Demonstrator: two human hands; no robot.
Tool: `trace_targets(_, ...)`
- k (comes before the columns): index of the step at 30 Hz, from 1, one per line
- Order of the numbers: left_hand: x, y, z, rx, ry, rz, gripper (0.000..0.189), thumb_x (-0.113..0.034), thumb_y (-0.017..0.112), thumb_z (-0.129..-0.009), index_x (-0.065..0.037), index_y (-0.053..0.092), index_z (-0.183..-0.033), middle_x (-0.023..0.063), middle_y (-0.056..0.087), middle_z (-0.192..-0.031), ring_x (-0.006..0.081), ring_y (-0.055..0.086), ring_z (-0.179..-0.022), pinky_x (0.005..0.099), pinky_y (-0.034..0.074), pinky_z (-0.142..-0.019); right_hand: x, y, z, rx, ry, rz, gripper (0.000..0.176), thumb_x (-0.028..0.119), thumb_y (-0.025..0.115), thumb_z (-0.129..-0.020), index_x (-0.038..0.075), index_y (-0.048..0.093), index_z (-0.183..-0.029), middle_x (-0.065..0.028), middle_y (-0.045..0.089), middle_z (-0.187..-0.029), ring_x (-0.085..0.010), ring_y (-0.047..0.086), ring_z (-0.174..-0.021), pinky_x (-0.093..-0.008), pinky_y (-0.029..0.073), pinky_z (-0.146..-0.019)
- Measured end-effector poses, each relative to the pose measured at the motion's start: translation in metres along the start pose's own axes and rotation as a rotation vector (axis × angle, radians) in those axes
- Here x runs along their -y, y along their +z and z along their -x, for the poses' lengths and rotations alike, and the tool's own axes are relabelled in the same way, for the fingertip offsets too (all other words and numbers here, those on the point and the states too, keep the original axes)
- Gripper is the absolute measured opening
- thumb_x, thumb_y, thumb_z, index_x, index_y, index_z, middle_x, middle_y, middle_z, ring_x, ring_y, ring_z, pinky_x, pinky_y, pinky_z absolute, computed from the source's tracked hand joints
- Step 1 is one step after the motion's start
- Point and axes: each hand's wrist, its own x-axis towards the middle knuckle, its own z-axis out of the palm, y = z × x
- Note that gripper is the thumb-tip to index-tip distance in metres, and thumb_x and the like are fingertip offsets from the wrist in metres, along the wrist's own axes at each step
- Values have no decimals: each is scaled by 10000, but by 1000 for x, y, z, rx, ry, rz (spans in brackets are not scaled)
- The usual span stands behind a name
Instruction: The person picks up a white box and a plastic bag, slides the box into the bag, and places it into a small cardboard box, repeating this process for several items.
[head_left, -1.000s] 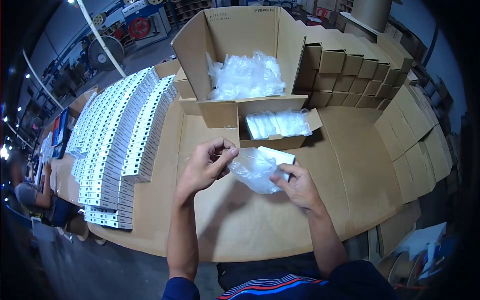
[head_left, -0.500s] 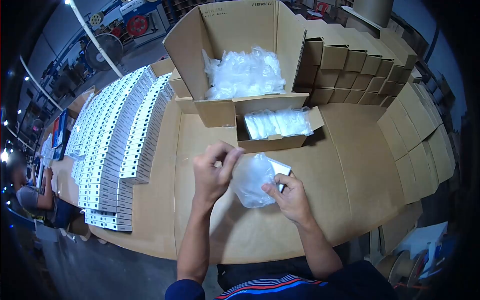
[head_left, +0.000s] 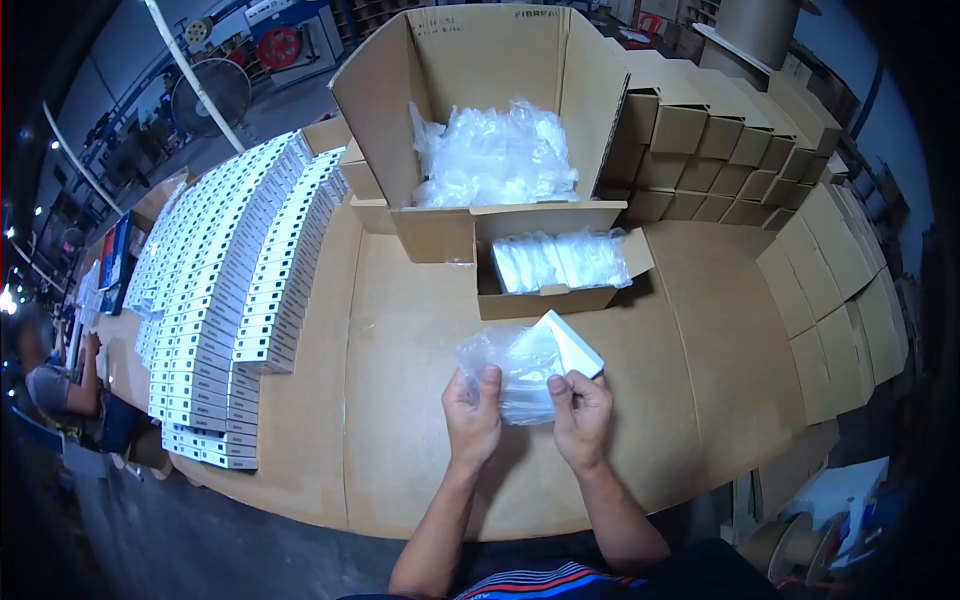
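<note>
My left hand (head_left: 473, 418) pinches the left side of a clear plastic bag (head_left: 505, 360), thumb on top. On the other side, my right hand (head_left: 582, 420) grips a flat white box (head_left: 572, 347) together with the bag's right edge. One corner of the box points away from me, and part of it lies behind the plastic. Just beyond my hands stands a small open carton (head_left: 545, 305), holding a row of white items wrapped in clear plastic (head_left: 560, 262).
Behind it, a large open carton (head_left: 400, 110) holds a heap of clear bags (head_left: 495, 155). Stacked white boxes (head_left: 215, 300) fill the left side. Brown cartons are stacked at the back right (head_left: 700, 140) and right edge (head_left: 835, 310). A person (head_left: 65, 385) sits at far left.
My left hand has come down from above the bag and taken hold of its left side. The bag now lies flatter between both hands, and more of the white box shows.
</note>
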Motion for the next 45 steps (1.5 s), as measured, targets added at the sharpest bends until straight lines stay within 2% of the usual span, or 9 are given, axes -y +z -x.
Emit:
trace_targets(4, -3, -12, -4, 87, 57, 85, 769, -613, 730, -877, 23, 565, -1276, 63, 666, -1139, 135, 625, -1001, 293, 512, -884, 4, 3, -2, 26, 68, -375, 302, 228, 794, -940, -38, 680, -856, -82, 588, -1056, -147, 573, -960, -305, 490, -842)
trace_targets(10, 6, -28, -1, 36, 26, 9, 822, -661, 783, -798, 7, 537, -1207, 51, 630, -1091, 139, 619, -1026, 301, 509, -903, -5, -1, -5, 133, 87, -333, 255, 139, 806, -922, -72, 666, -895, -66, 536, -1117, -140, 577, -975, -259, 486, -853)
trace_targets(17, -11, -54, -13, 317, 21, -154, 664, -187, 974, -717, -31, 497, -1154, 33, 646, -1000, 125, 634, -978, 288, 530, -885, 7, -8, -11, 218, -108, -261, 188, 70, 801, -902, -58, 667, -870, -123, 516, -1230, -195, 560, -1109, -299, 475, -941)
trace_targets(18, -20, -57, -13, 341, -88, -202, 788, -99, 951, -704, 17, 516, -1351, 82, 674, -1150, 168, 656, -1064, 331, 535, -954, 9, -10, -12, 251, -122, -233, 199, 45, 800, -893, -66, 638, -859, -142, 503, -1274, -208, 561, -1129, -307, 479, -957)
trace_targets(23, -23, -47, -7, 354, -144, -183, 582, -54, 888, -785, 35, 612, -1290, 106, 709, -1177, 168, 668, -1054, 325, 543, -934, 19, -9, -9, 249, -40, -277, 119, 59, 654, -993, -56, 687, -996, -157, 590, -1283, -196, 565, -1156, -306, 480, -971)
trace_targets(26, -23, -48, -3, 347, -58, -296, 495, -62, 888, -784, 41, 658, -1210, 113, 745, -1097, 167, 692, -1004, 324, 555, -902, 29, -22, -35, 87, -31, -201, 325, 130, 448, -1075, -29, 719, -1159, -108, 711, -1130, -147, 585, -1123, -283, 473, -946)
trace_targets(31, -27, -46, 1, 406, 72, -419, 462, -76, 891, -783, 48, 671, -1170, 135, 762, -1019, 173, 718, -930, 325, 575, -844, 60, -21, -66, -13, -187, -472, 524, -70, 611, -970, 18, 345, -1414, -105, 514, -1214, -144, 570, -1112, -284, 482, -980)
trace_targets(36, -35, -40, 1, 457, 68, -469, 458, -82, 895, -781, 49, 673, -1160, 141, 764, -1008, 178, 727, -929, 334, 583, -837, 77, -8, -78, 218, -251, -440, 412, -79, 719, -910, 58, 374, -1089, -81, 513, -1080, -119, 561, -1072, -288, 512, -946)
trace_targets(45, -25, -44, -1, 339, 67, -402, 467, -79, 905, -764, 46, 663, -1143, 133, 765, -999, 177, 728, -923, 329, 577, -820, 74, -12, -80, 386, -203, -415, 358, -28, 712, -939, 62, 380, -1039, -59, 530, -1016, -91, 556, -961, -261, 528, -820)
